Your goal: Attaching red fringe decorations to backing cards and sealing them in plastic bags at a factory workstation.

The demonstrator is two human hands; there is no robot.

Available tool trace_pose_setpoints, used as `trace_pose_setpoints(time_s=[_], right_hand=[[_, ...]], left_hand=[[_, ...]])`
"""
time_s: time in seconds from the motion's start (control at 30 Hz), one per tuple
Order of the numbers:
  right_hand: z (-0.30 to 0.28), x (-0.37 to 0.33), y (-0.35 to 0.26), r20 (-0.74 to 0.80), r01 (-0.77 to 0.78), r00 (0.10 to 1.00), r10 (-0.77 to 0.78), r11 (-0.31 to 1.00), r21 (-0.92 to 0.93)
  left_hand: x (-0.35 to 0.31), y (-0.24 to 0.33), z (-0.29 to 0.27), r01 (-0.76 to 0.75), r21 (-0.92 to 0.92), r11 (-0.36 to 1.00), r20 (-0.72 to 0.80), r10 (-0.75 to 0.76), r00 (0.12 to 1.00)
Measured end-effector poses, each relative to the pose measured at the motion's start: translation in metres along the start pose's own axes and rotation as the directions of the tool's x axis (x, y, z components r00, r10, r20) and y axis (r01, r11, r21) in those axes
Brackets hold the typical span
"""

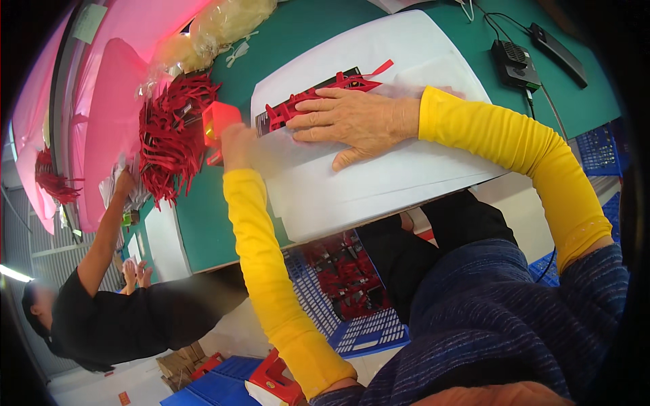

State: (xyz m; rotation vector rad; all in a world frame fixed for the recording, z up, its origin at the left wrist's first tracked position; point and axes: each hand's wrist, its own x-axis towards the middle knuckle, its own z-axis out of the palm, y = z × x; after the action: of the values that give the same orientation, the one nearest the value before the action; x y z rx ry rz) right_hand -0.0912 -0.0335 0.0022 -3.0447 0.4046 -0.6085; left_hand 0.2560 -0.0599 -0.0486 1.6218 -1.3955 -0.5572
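- One red strap lies along a dark card on the white sheets that cover the middle of the green worktop; its loose tip points to the far right.
- The right hand rests palm down over the near edge of strap and card, its fingers stretched out and slightly parted, laid across the piece and not closed around it.
- The left hand is just left of the card, blurred, beside a red box-shaped tool; I cannot tell whether its fingers grip that tool or only touch it.
- By its look the piece should be light, easily moved by one hand.
- The strap looks like soft webbing, likely to flop, twist or snag at its loose tip; the card looks stiffer and probably keeps the piece straight, though it could crease if bent hard.
- The sheets look smooth, so the card may slide on them unless a palm steadies it.
- I would take hold by the card's long edges, or pinch card and strap together near the left end, rather than lift by the loose tip.
- To the left, a heap of red straps looks tangled, so single ones may need teasing apart there.
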Motion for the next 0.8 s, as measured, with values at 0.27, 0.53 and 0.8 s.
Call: trace_pose_setpoints(time_s=[0.27,0.53,0.8], right_hand=[[-0.003,-0.016,0.010,0.025,-0.034,0.999,0.034,0.999,0.026],[-0.002,-0.013,0.011,0.019,-0.031,0.999,0.030,0.995,0.093],[0.000,-0.005,0.006,0.008,0.003,1.000,-0.004,0.996,0.085]], left_hand=[[0.063,0.102,0.068,0.441,0.042,0.896,0.137,-0.443,0.886],[0.083,0.150,0.068,0.101,0.122,0.987,0.337,-0.137,0.931],[0.088,0.165,0.022,-0.123,0.358,0.926,0.455,-0.058,0.889]])
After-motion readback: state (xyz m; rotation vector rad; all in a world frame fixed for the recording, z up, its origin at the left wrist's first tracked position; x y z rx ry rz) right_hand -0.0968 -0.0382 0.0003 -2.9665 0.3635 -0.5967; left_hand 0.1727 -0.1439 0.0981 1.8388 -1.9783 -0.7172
